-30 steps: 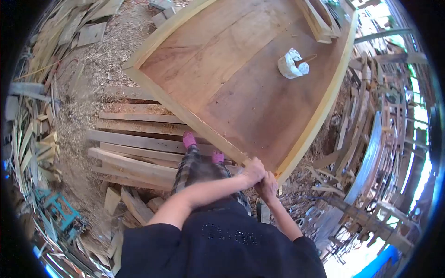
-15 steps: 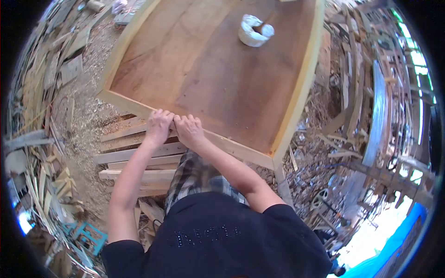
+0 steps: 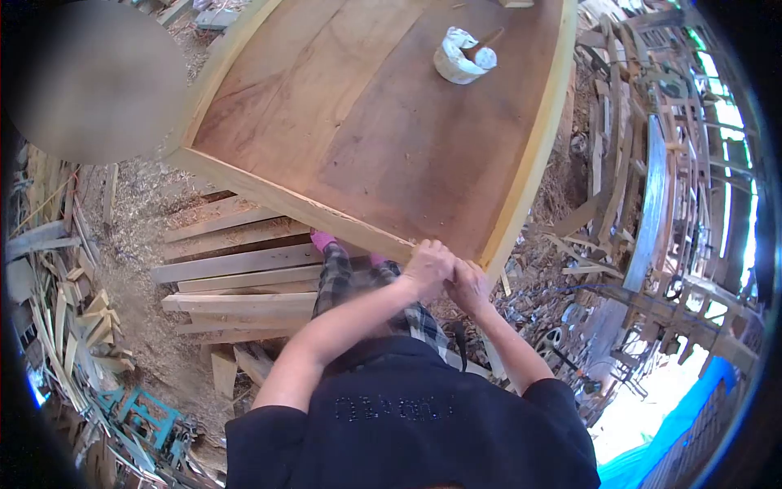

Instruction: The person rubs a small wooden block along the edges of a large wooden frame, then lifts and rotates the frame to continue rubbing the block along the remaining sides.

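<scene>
A large shallow wooden piece like a tray or door panel (image 3: 281,122), with raised light-wood edges, stretches away in front of me. Near the right end of its near edge (image 3: 301,208), my left hand (image 3: 429,269) is closed, fingers bent over the top of the board. Beside it, touching, my right hand (image 3: 468,287) is closed over the same edge close to the corner. Whatever lies under the fingers, if anything, is hidden. Farther back on the panel stands a white-smeared tub (image 3: 456,67) with a brown handle (image 3: 490,37) leaning out.
Several planks (image 3: 236,261) lie under the near edge, left of my legs. Shavings (image 3: 142,269) cover the ground. Scrap wood (image 3: 90,318) is piled at left, long boards (image 3: 652,204) at right. A blurred round shape (image 3: 98,81) covers the upper left.
Both hands have slid together to the right along the near edge, from about its middle to near the right corner. The tub stays on the panel; the blurred shape has appeared upper left.
</scene>
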### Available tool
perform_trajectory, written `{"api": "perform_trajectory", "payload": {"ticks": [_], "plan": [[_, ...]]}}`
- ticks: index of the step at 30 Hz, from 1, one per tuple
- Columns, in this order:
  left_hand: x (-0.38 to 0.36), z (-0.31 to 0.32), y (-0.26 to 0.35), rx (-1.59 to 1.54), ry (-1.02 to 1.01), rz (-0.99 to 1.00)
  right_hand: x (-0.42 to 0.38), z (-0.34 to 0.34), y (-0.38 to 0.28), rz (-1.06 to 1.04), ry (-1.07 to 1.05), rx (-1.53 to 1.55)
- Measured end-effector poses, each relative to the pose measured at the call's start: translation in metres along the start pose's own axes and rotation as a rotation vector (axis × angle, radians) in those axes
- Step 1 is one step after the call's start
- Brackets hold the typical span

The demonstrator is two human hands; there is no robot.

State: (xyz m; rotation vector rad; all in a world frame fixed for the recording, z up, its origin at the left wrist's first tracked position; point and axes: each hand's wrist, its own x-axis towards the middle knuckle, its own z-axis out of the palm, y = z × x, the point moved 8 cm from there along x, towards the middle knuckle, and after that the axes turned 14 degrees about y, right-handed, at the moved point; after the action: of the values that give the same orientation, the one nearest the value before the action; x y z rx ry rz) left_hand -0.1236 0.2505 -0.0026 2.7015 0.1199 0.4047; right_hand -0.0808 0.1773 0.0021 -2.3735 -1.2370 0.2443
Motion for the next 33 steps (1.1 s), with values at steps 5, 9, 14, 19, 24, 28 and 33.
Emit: {"api": "perform_trajectory", "payload": {"ticks": [5, 9, 14, 19, 24, 28, 33], "plan": [[-0.047, -0.086, -0.138, 0.06, 0.078, -0.246, 0.089, 0.062, -0.127, -0.326, 0.193, 0.156], [-0.085, -0.147, -0.226, 0.0, 0.128, -0.372, 0.137, 0.149, -0.208, -0.246, 0.018, 0.171], [-0.066, -0.133, -0.183, 0.068, 0.054, -0.278, 0.116, 0.13, -0.173, -0.181, 0.012, 0.218], [-0.013, -0.029, -0.043, -0.061, 0.007, -0.127, 0.017, 0.033, -0.028, -0.005, 0.011, 0.142], [0.014, 0.034, 0.046, -0.103, 0.013, -0.03, -0.036, -0.021, 0.033, 0.043, -0.022, 0.059], [-0.003, 0.011, -0.003, -0.07, -0.002, -0.083, -0.003, 0.015, 0.002, -0.079, -0.112, 0.034], [-0.056, -0.08, -0.154, 0.115, 0.045, -0.208, 0.094, 0.083, -0.136, -0.247, 0.019, 0.093]]}}
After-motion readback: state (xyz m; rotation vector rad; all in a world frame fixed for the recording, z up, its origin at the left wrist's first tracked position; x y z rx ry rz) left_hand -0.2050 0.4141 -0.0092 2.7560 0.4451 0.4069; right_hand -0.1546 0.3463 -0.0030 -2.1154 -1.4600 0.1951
